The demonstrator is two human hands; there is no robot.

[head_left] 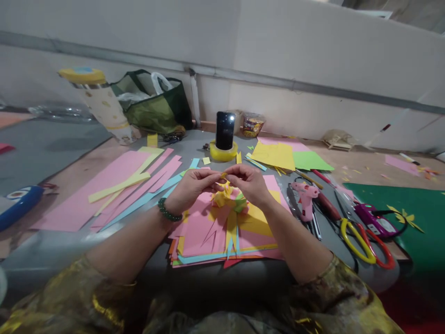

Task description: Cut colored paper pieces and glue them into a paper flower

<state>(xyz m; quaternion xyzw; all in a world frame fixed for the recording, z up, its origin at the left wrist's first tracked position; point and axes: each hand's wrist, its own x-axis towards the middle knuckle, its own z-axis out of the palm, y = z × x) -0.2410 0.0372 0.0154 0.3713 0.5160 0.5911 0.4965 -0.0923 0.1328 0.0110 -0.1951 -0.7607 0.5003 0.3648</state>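
My left hand and my right hand meet at the middle, fingertips pinched together on a small yellow paper piece. Most of that piece is hidden by the fingers. Just below them sits a paper flower in yellow, pink and green, with yellow and blue ribbon-like strips hanging from it toward me. It rests on a stack of coloured paper sheets, mostly pink on top. A green bead bracelet circles my left wrist.
Pink sheets and paper strips lie to the left. On the right are a pink glue gun, scissors and a green mat. Behind stand a phone on a yellow tape roll, a tumbler and a green bag.
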